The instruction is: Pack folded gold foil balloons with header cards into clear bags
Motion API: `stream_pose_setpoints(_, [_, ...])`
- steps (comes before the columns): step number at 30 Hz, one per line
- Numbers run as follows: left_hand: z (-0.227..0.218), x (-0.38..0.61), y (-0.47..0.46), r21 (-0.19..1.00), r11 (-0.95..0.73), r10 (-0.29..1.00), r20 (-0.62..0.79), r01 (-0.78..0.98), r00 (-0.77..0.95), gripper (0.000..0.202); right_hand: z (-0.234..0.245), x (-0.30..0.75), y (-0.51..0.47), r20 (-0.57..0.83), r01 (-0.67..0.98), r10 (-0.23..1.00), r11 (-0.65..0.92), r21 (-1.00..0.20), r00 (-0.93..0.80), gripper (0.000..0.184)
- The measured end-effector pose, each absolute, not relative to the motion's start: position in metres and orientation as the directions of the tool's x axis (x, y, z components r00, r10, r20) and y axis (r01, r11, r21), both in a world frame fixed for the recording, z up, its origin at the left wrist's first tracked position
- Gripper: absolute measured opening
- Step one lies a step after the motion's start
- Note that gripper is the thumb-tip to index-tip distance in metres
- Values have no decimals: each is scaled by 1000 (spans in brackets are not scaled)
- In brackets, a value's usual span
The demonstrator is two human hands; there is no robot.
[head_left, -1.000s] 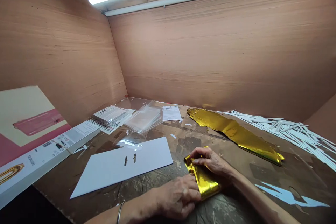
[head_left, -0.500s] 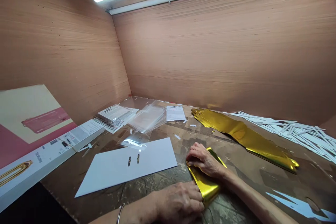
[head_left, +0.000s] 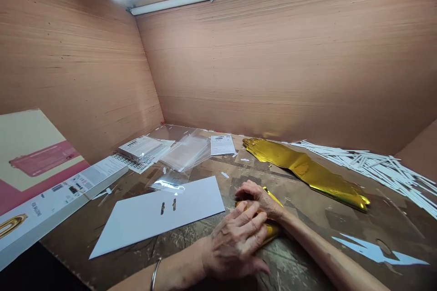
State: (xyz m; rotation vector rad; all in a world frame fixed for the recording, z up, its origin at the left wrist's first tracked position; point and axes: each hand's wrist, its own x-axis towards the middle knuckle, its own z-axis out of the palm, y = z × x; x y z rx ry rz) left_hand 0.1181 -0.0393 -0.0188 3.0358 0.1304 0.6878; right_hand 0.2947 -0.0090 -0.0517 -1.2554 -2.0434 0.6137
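A folded gold foil balloon (head_left: 272, 232) lies on the table in front of me, mostly covered by my hands. My left hand (head_left: 239, 236), a bangle at its wrist, lies flat across the foil with fingers stretched out and thumb apart. Its fingertips reach up to my right hand (head_left: 257, 198), whose curled fingers hold the foil's far end down. Left of my hands is a white card sheet (head_left: 194, 209) with two small slots in it. Beyond them stretches a long stack of flat gold foil balloons (head_left: 300, 168).
White sticks (head_left: 372, 168) are heaped at the far right, and a cut white scrap (head_left: 372, 250) lies at the near right. Clear plastic sleeves (head_left: 186, 152), a stack of packed cards (head_left: 139, 148) and a printed card (head_left: 222, 145) lie behind. A long box (head_left: 71, 195) stands left.
My left hand has risen from the foil's near edge and now lies flat over it, against my right hand. More of the foil is covered. The whole view has shifted slightly.
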Motion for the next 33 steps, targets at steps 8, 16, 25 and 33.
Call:
stream_pose_setpoints(8, [-36,115,-54,262,-949,208,115,172,971,74,-54,292,-3,299,560,923,386,-733,-244,13])
stream_pose_setpoints(16, [-34,123,-58,363,-888,350,137,282,927,71,-16,312,-85,397,746,852,502,-437,-340,15])
stream_pose_setpoints(25, [-38,129,-54,357,-898,338,180,259,924,48,-62,279,-131,501,843,696,516,149,-515,26])
stream_pose_setpoints(33, [-27,127,-13,502,-815,382,92,288,920,45,-51,324,-132,223,698,962,51,-714,157,22])
